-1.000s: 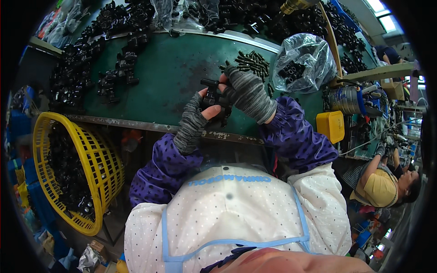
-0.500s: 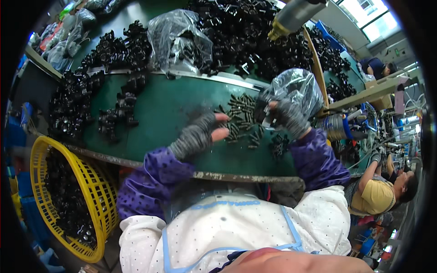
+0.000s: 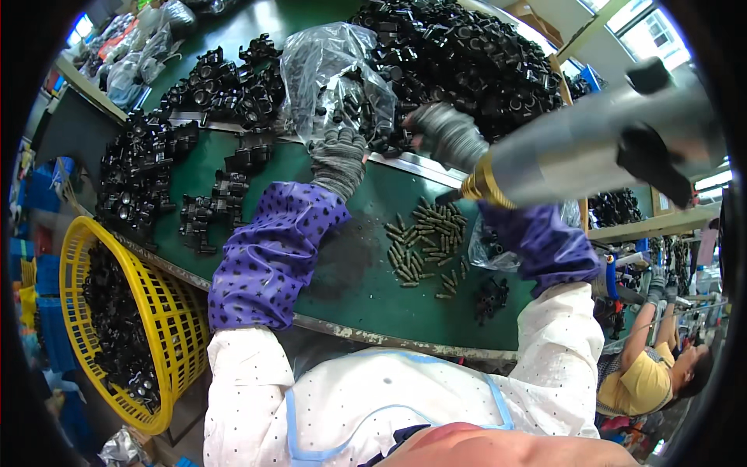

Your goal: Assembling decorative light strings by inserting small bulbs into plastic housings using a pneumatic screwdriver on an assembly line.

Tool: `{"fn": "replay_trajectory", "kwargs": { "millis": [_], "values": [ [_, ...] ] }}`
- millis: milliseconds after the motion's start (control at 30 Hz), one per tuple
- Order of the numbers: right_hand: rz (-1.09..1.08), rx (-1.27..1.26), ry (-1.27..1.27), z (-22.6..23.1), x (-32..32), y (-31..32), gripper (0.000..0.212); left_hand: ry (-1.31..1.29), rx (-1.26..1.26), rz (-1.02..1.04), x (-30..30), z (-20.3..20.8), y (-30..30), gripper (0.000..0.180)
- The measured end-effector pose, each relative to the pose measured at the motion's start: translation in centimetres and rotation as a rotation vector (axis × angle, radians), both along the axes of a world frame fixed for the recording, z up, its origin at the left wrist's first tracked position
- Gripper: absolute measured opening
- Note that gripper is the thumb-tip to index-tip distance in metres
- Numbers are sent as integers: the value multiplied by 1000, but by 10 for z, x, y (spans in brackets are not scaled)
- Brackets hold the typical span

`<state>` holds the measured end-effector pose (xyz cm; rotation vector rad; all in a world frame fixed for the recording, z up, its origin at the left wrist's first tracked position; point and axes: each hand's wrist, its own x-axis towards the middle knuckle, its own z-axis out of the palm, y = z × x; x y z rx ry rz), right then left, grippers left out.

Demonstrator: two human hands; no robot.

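Note:
My left hand (image 3: 339, 162), in a grey striped fingerless glove, reaches to the lower edge of a clear plastic bag (image 3: 315, 66) of black parts. Its fingers stretch forward against the bag's front. My right hand (image 3: 447, 136), gloved alike, is at the near edge of a big heap of black clamp-like parts (image 3: 482, 66). Blur and its turned position hide what its fingers hold, if anything. A hanging power screwdriver (image 3: 591, 140) with a brass-coloured collar covers part of my right forearm. Between my arms, several small brass-coloured pins (image 3: 428, 241) lie scattered on the green table (image 3: 354, 272).
Rows of black parts (image 3: 128, 179) stand on the table's left, with another black cluster (image 3: 218, 202) beside them. A yellow basket (image 3: 167, 342) of black parts is at the lower left. Small black pieces (image 3: 492, 300) lie right of the pins. A person (image 3: 642, 373) works at far right.
Both hands have moved away from the pins toward the back: the left to the plastic bag, the right to the heap. The view has shifted and the screwdriver looms larger.

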<state>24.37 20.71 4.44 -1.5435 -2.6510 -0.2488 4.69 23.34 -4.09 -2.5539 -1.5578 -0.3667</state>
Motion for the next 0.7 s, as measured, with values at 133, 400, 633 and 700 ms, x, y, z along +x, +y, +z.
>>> {"fn": "replay_trajectory", "kwargs": {
  "millis": [133,400,633,700],
  "values": [
    [-46,-4,-163,-58,-28,-4,38,10,-3,-65,3,-4,13,43],
    [-220,-147,37,-52,-62,7,46,49,-10,-138,-4,-16,28,39],
    [-205,-173,182,-47,-75,-6,42,-11,-98,-147,-29,3,25,37],
    [-131,-148,191,-41,-85,-15,40,-57,-144,-140,-40,11,21,37]
  ]
}}
